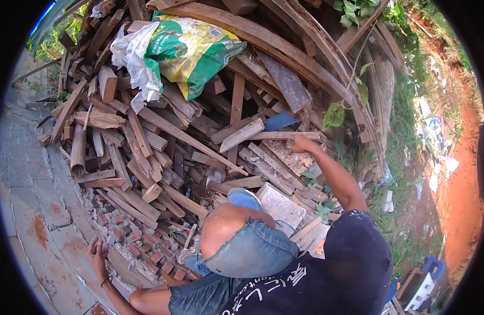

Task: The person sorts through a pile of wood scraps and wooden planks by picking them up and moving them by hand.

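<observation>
My right hand is stretched forward into a heap of scrap wood, its fingers closed at a short wooden strip. Just left of that strip lies a pale, sawn wood block, and a blue flat piece sits behind it. Below the hand are several narrow planks lying side by side. My left hand hangs out at the left over the paving, empty, with fingers loosely bent and apart. Broken bricks lie to its right.
A torn green, yellow and white sack lies on top of the wood pile. Long beams arch across the back. Grey paving runs along the left. A white slab is near my knee; grass and red soil are at right.
</observation>
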Demonstrator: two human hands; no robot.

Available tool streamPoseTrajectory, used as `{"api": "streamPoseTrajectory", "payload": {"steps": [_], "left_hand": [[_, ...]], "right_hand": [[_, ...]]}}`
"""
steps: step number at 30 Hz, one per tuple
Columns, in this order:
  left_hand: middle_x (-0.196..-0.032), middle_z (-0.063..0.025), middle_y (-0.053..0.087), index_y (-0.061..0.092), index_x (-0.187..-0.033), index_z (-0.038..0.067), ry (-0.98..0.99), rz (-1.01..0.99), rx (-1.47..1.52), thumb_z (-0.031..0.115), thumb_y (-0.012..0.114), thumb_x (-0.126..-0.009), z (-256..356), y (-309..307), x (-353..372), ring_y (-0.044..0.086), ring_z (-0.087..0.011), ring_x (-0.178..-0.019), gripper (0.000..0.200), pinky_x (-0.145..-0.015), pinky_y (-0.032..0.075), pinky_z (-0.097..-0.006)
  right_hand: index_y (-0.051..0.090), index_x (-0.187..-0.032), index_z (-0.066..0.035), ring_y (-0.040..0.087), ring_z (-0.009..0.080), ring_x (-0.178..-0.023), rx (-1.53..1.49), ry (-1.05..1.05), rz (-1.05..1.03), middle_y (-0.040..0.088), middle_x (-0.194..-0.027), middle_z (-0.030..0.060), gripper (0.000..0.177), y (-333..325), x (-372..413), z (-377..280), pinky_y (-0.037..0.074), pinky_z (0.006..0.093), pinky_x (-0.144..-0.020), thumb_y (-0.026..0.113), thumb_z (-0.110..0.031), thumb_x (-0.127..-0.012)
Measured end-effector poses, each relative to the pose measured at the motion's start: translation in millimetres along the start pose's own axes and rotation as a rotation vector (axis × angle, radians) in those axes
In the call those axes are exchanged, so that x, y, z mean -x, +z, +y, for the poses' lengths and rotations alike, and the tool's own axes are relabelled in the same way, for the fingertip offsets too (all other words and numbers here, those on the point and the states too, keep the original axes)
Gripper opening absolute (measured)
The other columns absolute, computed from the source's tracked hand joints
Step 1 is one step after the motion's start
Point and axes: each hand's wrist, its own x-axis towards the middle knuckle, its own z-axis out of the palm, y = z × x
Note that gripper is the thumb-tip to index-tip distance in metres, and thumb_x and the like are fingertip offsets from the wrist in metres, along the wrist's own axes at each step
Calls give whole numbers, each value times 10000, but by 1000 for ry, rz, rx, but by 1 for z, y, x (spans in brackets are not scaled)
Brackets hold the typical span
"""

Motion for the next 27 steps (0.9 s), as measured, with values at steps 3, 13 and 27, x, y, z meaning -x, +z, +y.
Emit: {"api": "streamPoseTrajectory", "payload": {"steps": [3, 13, 27], "left_hand": [[-1068, -69, 653, 569, -1270, 31, -60, 22, -48, 274, 666, -921, -4, -5, 8, 652, -127, -796, 436, -646, 493, -225], [-1058, -113, 682, 554, -1296, 18, -149, 22, -82, 270, 648, -936, 7, -11, 37, 644, -114, -792, 450, -659, 491, -204], [-1143, -119, 623, 488, -1369, 20, -75, -165, -149, 283, 600, -958, 20, 12, 2, 634, -160, -912, 500, -771, 506, -263]], "right_hand": [[561, -1177, 4, 607, 365, -1051, 78, 132, 176, 633, -1121, 206, 611, 33, -13, 20, 491, 453, -871, 791, -282, -690], [642, -1042, -88, 550, 251, -1016, 680, 276, 472, 598, -1056, 104, 247, 54, -74, 41, 427, 491, -824, 602, -188, -819], [694, -967, 2, 641, 188, -881, -1299, 455, -14, 678, -1012, 100, 446, 74, 95, -65, 517, 319, -760, 815, -328, -692]]}}
